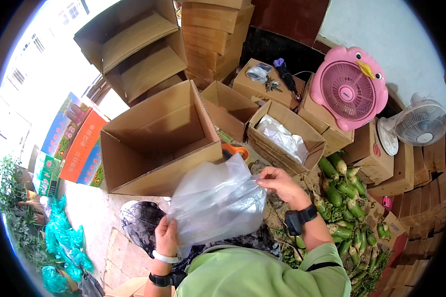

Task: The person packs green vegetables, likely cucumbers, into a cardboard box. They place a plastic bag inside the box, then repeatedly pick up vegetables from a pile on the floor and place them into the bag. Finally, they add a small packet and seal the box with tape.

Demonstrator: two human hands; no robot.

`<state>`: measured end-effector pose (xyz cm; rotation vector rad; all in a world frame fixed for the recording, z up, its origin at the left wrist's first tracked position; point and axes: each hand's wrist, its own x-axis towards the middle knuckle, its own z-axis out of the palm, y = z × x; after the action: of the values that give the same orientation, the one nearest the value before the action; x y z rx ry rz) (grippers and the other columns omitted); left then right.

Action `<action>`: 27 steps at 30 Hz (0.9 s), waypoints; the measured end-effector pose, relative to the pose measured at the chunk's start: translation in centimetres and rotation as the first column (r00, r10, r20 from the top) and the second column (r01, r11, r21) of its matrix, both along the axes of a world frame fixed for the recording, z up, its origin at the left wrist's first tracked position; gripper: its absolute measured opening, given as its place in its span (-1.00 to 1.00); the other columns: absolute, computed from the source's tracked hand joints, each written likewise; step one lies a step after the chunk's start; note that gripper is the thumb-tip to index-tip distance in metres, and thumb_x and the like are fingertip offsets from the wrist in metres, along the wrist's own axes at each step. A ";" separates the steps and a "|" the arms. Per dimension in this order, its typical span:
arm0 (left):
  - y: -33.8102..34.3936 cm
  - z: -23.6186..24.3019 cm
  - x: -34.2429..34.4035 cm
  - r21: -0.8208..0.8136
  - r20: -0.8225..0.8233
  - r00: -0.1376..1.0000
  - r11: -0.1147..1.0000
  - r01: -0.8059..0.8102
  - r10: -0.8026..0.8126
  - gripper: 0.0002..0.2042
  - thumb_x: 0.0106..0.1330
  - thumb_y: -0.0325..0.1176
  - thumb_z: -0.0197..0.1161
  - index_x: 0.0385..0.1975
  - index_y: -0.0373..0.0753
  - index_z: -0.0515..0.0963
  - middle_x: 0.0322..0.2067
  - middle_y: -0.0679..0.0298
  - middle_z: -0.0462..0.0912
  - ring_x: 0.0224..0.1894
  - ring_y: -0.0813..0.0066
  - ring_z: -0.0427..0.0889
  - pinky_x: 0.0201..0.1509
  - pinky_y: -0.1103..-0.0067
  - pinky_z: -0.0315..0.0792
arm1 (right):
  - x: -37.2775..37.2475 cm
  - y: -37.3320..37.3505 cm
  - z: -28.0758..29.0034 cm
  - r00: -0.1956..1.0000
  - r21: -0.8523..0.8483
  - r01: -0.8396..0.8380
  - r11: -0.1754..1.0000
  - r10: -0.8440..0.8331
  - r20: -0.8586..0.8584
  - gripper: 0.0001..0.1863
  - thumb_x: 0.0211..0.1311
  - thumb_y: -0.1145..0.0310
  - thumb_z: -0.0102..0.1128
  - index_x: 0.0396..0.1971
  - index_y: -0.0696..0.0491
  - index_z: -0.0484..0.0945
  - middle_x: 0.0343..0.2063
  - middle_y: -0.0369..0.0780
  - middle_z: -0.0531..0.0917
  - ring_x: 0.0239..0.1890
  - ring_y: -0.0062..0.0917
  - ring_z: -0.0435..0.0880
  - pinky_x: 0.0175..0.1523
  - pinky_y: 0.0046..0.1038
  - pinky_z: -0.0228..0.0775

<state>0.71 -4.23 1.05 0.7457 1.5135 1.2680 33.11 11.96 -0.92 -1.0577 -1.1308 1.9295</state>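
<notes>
A clear plastic bag (218,203) is spread between my hands in front of my body. My left hand (166,236) pinches its lower left edge. At the upper right corner, my right hand (281,185) grips it between thumb and fingers. Just beyond the bag stands an open, bare cardboard box (163,173), its inside facing up. Behind the bag's top edge, an orange-handled tool (235,150) is partly covered. To the right sits a smaller box (282,148) with folded clear plastic (283,137) in it.
Green-and-white radishes (349,198) with leaves lie piled at the right. A pink fan (349,89) and a white fan (420,123) stand on boxes behind. Open cartons (139,44) are stacked at the back. Printed cartons (82,143) and teal plastic (64,242) lie left.
</notes>
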 end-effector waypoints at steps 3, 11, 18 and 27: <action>-0.3 -0.4 -1.0 0.033 -0.001 0.996 0.995 -0.091 0.092 -0.74 0.32 -0.46 -0.02 -0.02 -0.38 0.38 -0.35 0.43 0.50 -0.41 0.79 0.33 -0.38 0.82 0.22 | 0.6 -2.0 1.9 0.984 -0.222 -0.077 0.972 0.039 -0.171 -0.81 0.03 0.46 0.25 -0.34 0.07 0.46 -0.54 -0.36 0.53 -0.65 -0.72 0.43 -0.56 -0.72 0.20; -0.5 -0.2 -2.4 0.032 -0.234 0.972 0.999 -0.020 0.026 -0.60 0.24 -0.59 -0.07 0.11 -0.33 0.27 -0.33 0.39 0.43 -0.49 0.76 0.24 -0.39 0.82 0.18 | -0.1 -7.8 2.5 0.978 -0.426 -0.206 0.881 0.173 -0.115 -0.79 0.08 0.37 0.23 -0.30 0.13 0.51 -0.55 -0.39 0.52 -0.61 -0.75 0.47 -0.54 -0.71 0.28; -0.5 0.8 -2.7 0.179 -0.819 0.562 0.982 0.064 0.113 -0.48 0.10 -0.59 0.04 0.15 -0.32 0.23 -0.11 0.08 0.41 -0.20 0.37 0.41 -0.08 0.58 0.30 | -1.8 -9.2 3.7 0.985 -0.377 -0.166 0.911 0.175 -0.012 -0.86 0.10 0.40 0.21 -0.39 0.16 0.58 -0.56 -0.34 0.58 -0.66 -0.77 0.42 -0.56 -0.72 0.24; -0.1 7.7 2.3 0.140 -0.472 0.733 0.779 0.611 -0.490 -0.86 0.11 -0.49 0.19 -0.33 -0.33 0.53 -0.43 0.16 0.56 -0.43 0.40 0.56 -0.33 0.57 0.45 | -7.3 -9.0 5.1 0.976 -0.072 -0.111 0.991 0.122 0.178 -0.80 -0.05 0.43 0.35 -0.63 0.06 0.46 -0.68 -0.42 0.48 -0.71 -0.84 0.29 -0.63 -0.74 0.07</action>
<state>3.03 -4.38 8.72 1.6186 1.2691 0.8935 25.82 2.94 4.20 -1.2477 -1.2652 2.0022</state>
